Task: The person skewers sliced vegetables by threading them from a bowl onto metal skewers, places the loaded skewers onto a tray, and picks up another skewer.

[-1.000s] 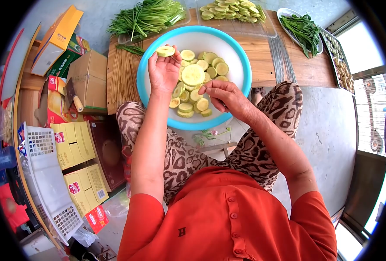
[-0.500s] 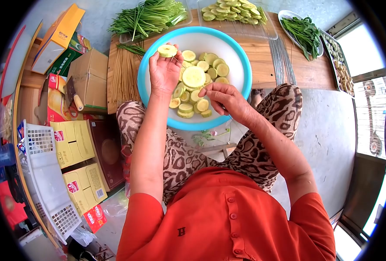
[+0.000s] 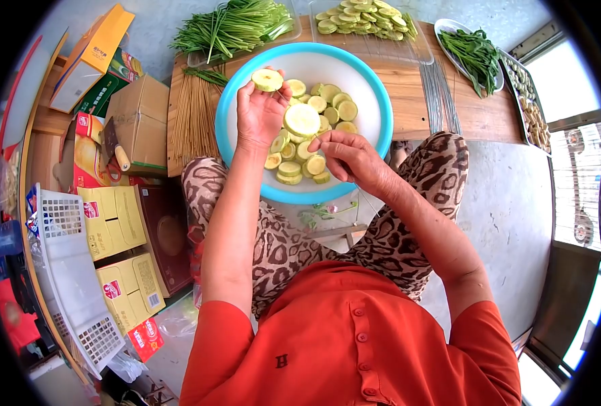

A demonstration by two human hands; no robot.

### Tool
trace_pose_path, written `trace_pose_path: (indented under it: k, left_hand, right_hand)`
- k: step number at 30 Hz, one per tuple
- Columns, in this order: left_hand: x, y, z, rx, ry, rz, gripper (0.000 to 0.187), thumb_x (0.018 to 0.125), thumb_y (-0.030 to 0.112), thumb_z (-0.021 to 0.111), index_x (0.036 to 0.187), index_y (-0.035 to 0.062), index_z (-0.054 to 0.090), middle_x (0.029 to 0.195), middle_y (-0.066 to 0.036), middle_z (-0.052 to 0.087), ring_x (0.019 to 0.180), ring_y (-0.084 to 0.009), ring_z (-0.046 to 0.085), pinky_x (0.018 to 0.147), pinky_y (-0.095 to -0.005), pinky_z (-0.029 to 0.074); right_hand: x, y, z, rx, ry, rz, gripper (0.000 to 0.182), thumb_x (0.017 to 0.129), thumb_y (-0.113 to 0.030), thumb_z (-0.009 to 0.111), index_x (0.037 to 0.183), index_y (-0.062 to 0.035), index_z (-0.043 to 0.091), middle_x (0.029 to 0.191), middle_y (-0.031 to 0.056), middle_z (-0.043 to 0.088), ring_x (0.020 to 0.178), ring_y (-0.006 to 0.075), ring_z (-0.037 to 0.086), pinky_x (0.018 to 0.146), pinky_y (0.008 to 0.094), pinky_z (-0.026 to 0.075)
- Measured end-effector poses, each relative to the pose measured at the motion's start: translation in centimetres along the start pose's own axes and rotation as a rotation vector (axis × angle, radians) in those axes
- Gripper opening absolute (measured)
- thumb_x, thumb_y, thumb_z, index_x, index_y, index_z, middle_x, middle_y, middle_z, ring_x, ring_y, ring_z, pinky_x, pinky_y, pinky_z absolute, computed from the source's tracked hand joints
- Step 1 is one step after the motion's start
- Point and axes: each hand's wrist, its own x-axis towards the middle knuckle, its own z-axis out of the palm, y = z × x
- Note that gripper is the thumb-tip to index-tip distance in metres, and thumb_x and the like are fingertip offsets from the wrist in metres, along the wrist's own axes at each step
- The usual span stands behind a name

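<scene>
My left hand (image 3: 261, 115) is over the left side of a white basin with a blue rim (image 3: 385, 128). It grips a round zucchini slice (image 3: 267, 80) between thumb and fingers. My right hand (image 3: 351, 157) is at the basin's right side, fingers pinched on a thin skewer (image 3: 313, 140), mostly hidden. A larger-looking zucchini slice (image 3: 302, 120) sits between the hands, in line with the skewer; it looks threaded on it, though the join is hidden. Below lie several loose zucchini slices (image 3: 289, 168) in the basin.
On the wooden table (image 3: 409, 101) are bamboo skewers (image 3: 195, 115), metal skewers (image 3: 439, 98), a tray of green chives (image 3: 233, 30), a tray of zucchini slices (image 3: 365, 19) and a plate of leafy greens (image 3: 473, 57). Cardboard boxes (image 3: 138, 115) and a knife (image 3: 116, 147) are at left.
My left hand has shifted slightly right with its zucchini slice, which has also dropped a little. My right hand has stayed almost still.
</scene>
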Motion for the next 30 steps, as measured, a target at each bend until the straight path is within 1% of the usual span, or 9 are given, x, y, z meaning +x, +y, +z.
trace_pose_path:
  k: [8,10,14,17,19,22,25,27,30]
  left_hand:
    - [-0.1,0.0,0.4,0.019,-0.011,-0.022,0.04,0.089,0.031,0.05,0.116,0.0012,0.054,0.111,-0.015,0.058,0.093,-0.0238,0.056,0.087,-0.0359,0.048]
    - [-0.2,-0.2,0.4,0.108,-0.049,-0.029,0.043,0.088,0.034,0.051,0.118,0.0032,0.053,0.112,-0.013,0.058,0.093,-0.0228,0.056,0.088,-0.0352,0.047]
    - [-0.2,-0.3,0.4,0.115,-0.072,-0.03,0.042,0.089,0.034,0.05,0.118,0.0037,0.053,0.112,-0.012,0.058,0.091,-0.0221,0.057,0.086,-0.0348,0.048]
    - [-0.3,-0.4,0.8,0.096,-0.055,-0.035,0.042,0.089,0.033,0.049,0.118,0.0032,0.053,0.112,-0.013,0.058,0.093,-0.0226,0.057,0.087,-0.0355,0.048]
    - [-0.5,-1.0,1.2,0.134,-0.064,-0.115,0.039,0.089,0.032,0.047,0.115,0.0033,0.054,0.109,-0.013,0.06,0.093,-0.0236,0.058,0.087,-0.0361,0.047]
    - [-0.8,-1.4,1.5,0.084,-0.056,-0.103,0.04,0.089,0.032,0.047,0.116,0.0038,0.053,0.108,-0.012,0.06,0.094,-0.0239,0.059,0.086,-0.0374,0.048]
    - [-0.9,-1.4,1.7,0.064,-0.063,-0.093,0.041,0.09,0.034,0.046,0.118,0.0044,0.053,0.11,-0.013,0.06,0.097,-0.0256,0.059,0.087,-0.0383,0.048]
    - [-0.9,-1.5,1.8,0.055,-0.059,-0.085,0.041,0.091,0.035,0.045,0.118,0.0046,0.052,0.112,-0.014,0.06,0.098,-0.0263,0.059,0.088,-0.0386,0.048]
    - [-1.1,-1.8,1.5,0.058,-0.024,-0.096,0.041,0.094,0.037,0.043,0.119,0.005,0.051,0.116,-0.015,0.059,0.1,-0.0277,0.059,0.09,-0.0391,0.048]
  right_hand:
    - [0.4,0.3,0.0,0.073,0.001,0.009,0.023,0.097,-0.018,0.042,0.103,-0.0025,0.058,0.05,-0.0031,0.038,0.041,0.0059,0.032,0.04,0.0209,0.023]
    - [0.6,0.3,0.0,0.091,0.002,0.017,0.022,0.096,-0.018,0.043,0.103,-0.0023,0.058,0.05,-0.0029,0.039,0.04,0.0061,0.032,0.04,0.021,0.023]
    - [0.9,0.6,-0.1,0.138,0.001,-0.009,0.023,0.095,-0.018,0.043,0.101,-0.0015,0.058,0.049,-0.0028,0.039,0.041,0.0057,0.031,0.04,0.0216,0.023]
    - [1.2,0.8,-0.2,0.177,0.007,-0.031,0.023,0.095,-0.018,0.043,0.1,-0.0011,0.058,0.049,-0.0029,0.039,0.041,0.0057,0.031,0.04,0.0217,0.023]
    - [1.5,0.8,-0.3,0.193,0.013,-0.042,0.023,0.095,-0.018,0.043,0.1,-0.001,0.058,0.05,-0.0029,0.04,0.041,0.0056,0.031,0.04,0.0217,0.022]
    - [2.1,0.8,-0.2,0.217,0.023,-0.055,0.022,0.095,-0.018,0.044,0.099,-0.0016,0.058,0.05,-0.0031,0.041,0.042,0.0052,0.031,0.04,0.0213,0.023]
    - [2.3,0.6,0.2,0.122,0.063,-0.061,0.021,0.096,-0.017,0.044,0.099,-0.0027,0.059,0.052,-0.0036,0.041,0.043,0.0047,0.033,0.041,0.021,0.023]
    - [2.5,0.5,0.4,0.013,0.117,-0.072,0.02,0.097,-0.018,0.045,0.099,-0.0045,0.059,0.051,-0.0042,0.039,0.043,0.0045,0.031,0.042,0.0208,0.023]
    - [2.9,0.9,0.7,-0.042,0.136,-0.09,0.02,0.096,-0.018,0.046,0.098,-0.0046,0.06,0.051,-0.0042,0.04,0.044,0.0042,0.032,0.042,0.021,0.023]
